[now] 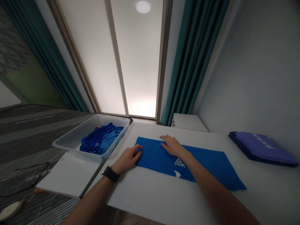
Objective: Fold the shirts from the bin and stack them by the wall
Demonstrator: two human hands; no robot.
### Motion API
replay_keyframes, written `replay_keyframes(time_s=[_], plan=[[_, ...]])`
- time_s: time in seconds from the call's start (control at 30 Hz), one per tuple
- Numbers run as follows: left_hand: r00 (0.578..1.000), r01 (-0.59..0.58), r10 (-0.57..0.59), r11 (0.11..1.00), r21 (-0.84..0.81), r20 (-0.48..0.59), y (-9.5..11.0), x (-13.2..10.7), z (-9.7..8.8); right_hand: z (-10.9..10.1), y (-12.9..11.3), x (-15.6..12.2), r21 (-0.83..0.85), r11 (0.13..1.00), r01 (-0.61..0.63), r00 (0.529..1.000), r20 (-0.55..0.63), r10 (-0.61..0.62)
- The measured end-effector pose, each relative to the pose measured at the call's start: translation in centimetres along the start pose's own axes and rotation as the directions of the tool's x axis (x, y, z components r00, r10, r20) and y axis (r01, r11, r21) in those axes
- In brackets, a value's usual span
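A blue shirt (159, 157) with a white PEAK logo lies flat on the white table, folded into a long strip. At the strip's left end rests my left hand (128, 158), its fingers slightly bent on the cloth and a gap showing between thumb and forefinger; a dark watch is on that wrist. My right hand (172, 146) lies across the upper edge of the shirt, fingers spread and palm down. The right forearm covers part of the strip, whose right end fans out a little.
Left of the white table (150, 193) stands a clear plastic bin (70, 140) with crumpled blue clothes (102, 139) inside. A stack of folded purple and navy garments (262, 148) sits at the table's right. Behind are a white cabinet (188, 122) and teal curtains (191, 59).
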State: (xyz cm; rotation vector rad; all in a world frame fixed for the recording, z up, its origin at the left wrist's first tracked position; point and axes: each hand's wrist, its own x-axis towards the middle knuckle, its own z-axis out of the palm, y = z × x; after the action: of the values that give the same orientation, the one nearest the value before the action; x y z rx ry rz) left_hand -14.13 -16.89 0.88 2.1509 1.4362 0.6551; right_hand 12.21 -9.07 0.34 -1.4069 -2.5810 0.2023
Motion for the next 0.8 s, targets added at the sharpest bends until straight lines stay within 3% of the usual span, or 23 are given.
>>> replay_keyframes(time_s=[0.3, 0.43, 0.53, 0.67, 0.8], plan=[[1.0, 0.024, -0.024, 0.999, 0.025, -0.003, -0.3, 0.4, 0.0, -1.3, 5.9, -5.8, -0.053, 0.995, -0.08, 0.997, -0.024, 0.079], [0.999, 0.023, -0.018, 0.984, 0.176, -0.03, 0.2, 1.6, -0.8, -0.6, 6.7, -7.3, -0.059, 0.989, -0.132, 0.99, -0.059, 0.129], [0.998, -0.04, 0.051, 0.955, 0.295, -0.032, 1.2, 3.3, -0.9, -0.8, 7.3, -8.0, -0.048, 0.983, -0.179, 0.98, -0.096, 0.174], [0.989, -0.14, 0.147, 0.911, 0.388, 0.01, 3.0, 6.4, 0.3, -1.7, 9.1, -8.9, -0.049, 0.957, -0.286, 0.952, -0.126, 0.278], [0.995, -0.1, 0.089, 0.881, 0.462, 0.045, 4.1, 8.8, 2.5, -2.2, 10.8, -10.0, -0.094, 0.916, -0.389, 0.921, -0.07, 0.383]])
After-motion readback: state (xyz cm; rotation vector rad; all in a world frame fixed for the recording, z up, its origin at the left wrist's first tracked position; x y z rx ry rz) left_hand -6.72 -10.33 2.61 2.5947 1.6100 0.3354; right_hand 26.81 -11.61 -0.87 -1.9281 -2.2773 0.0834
